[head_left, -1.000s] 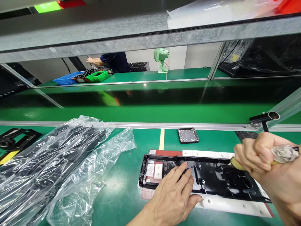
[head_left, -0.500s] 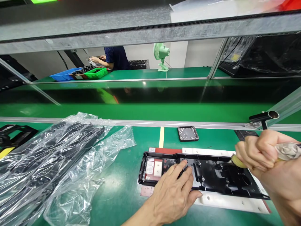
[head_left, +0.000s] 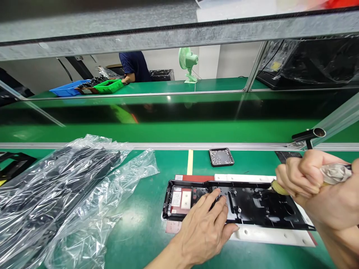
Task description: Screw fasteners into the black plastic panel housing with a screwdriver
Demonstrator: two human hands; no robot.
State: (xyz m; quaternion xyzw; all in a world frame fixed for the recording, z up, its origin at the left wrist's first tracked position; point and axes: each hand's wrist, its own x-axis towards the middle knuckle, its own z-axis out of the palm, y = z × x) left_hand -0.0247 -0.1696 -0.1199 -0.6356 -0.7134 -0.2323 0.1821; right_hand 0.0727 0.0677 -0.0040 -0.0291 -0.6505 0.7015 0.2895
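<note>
Head view shows the left hand point(head_left: 206, 228) lying flat and open on the black housing point(head_left: 238, 205) to steady it in the white fixture point(head_left: 269, 236), while the right hand point(head_left: 311, 179) grips a yellow-tipped tool point(head_left: 279, 188) at its far end

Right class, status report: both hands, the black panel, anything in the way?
Left hand flat on black panel, open. Right hand gripping a yellowish-tipped tool at panel's right end. Plastic bags lie clear to the left.
</note>
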